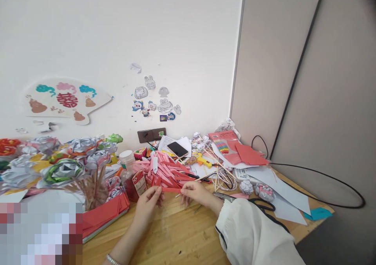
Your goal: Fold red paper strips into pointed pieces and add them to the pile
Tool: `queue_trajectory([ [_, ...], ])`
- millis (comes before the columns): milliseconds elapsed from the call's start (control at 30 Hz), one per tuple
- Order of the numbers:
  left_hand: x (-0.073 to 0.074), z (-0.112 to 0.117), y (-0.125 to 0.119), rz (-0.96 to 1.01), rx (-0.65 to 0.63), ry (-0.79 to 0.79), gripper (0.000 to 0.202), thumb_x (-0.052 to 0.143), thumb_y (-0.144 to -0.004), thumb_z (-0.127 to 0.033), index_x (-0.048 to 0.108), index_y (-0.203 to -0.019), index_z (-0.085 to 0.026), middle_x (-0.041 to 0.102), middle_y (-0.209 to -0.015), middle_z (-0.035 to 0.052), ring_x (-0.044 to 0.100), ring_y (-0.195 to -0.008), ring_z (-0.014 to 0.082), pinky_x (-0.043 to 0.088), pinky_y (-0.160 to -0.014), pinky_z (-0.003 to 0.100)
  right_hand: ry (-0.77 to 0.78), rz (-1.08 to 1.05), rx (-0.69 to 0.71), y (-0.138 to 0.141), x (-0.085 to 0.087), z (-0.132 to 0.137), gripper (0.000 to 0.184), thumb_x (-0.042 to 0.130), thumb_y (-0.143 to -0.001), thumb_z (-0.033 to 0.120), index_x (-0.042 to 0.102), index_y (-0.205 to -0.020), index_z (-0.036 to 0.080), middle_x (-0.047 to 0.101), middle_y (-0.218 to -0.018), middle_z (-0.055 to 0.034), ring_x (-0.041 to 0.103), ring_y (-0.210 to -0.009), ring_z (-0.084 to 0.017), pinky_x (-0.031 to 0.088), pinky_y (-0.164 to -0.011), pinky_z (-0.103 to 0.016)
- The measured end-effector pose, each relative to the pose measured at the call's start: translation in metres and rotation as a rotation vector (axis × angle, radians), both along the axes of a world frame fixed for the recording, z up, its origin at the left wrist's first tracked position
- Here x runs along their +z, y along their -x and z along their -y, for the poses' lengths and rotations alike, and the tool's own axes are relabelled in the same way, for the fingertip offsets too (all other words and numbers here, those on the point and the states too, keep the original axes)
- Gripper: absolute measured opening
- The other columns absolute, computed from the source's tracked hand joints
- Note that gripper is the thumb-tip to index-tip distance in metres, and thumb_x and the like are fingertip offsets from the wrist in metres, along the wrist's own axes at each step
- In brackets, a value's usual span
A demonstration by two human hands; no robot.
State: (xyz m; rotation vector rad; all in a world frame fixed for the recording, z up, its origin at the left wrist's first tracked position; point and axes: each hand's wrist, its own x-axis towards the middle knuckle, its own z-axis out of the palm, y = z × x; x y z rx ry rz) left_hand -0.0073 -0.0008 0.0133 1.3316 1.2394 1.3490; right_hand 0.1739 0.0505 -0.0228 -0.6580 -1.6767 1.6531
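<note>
A narrow red paper strip (172,190) stretches level between my two hands, just above the wooden table (176,233). My left hand (151,198) pinches its left end between thumb and finger. At the other end, my right hand (195,194) grips the strip the same way. Right behind them lies a heap of folded pink and red paper strips (164,169). A clear jar with a white lid (127,175) and a small red box (139,183) stand beyond my left hand. Black-handled scissors (261,204) rest partly behind my right sleeve.
Paper flowers on sticks (64,171) crowd the left, above a stack of red paper (107,214). At the back are a phone (177,149), a yellow glue gun (203,160) and a red packet (226,149). White sheets (282,190) and a black cable (337,175) lie right.
</note>
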Motion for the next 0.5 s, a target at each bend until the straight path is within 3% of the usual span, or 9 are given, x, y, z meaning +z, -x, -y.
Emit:
queue_trajectory([
  [500, -0.0064, -0.0023, 0.0046, -0.216, 0.063, -0.099, 0.03, 0.048, -0.07, -0.04, 0.046, -0.05, -0.017, 0.046, -0.043, -0.0051, 0.043, -0.038, 0.0084, 0.032, -0.039, 0.018, -0.058, 0.072, 0.046, -0.0001, -0.0026, -0.0011, 0.032, 0.048, -0.072, 0.044, 0.05, -0.071, 0.012, 0.056, -0.056, 0.0, 0.052, -0.043, -0.008, 0.04, -0.043, -0.019],
])
